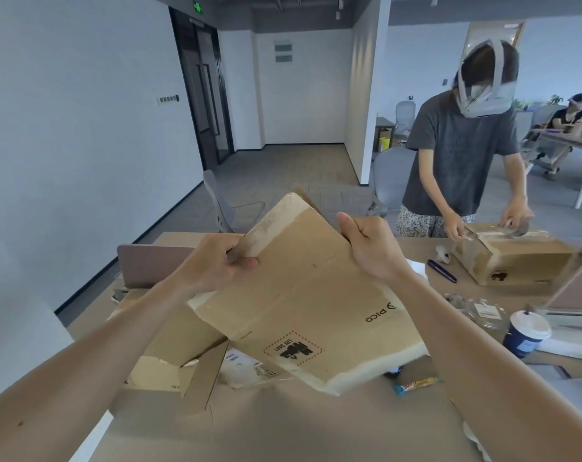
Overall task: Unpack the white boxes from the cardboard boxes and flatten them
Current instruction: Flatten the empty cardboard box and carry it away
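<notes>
I hold a flattened brown cardboard box (303,295) tilted above the table, its printed side facing me with a PICO mark and a UN 3481 label. My left hand (221,261) grips its upper left edge with curled fingers. At the upper right edge, my right hand (371,250) grips it, thumb up. Taped, whitish strips run along its top and bottom edges. Under it lies more opened brown cardboard (169,358) with a white box (246,368) partly showing. No white box is in my hands.
Across the table (316,428) a person (463,151) works on another taped cardboard box (513,258). A blue paper cup (526,335), a dark pen (442,271), a snack bar (416,385) and a clear jar (486,315) lie at right. A pink laptop lid (149,265) stands at left.
</notes>
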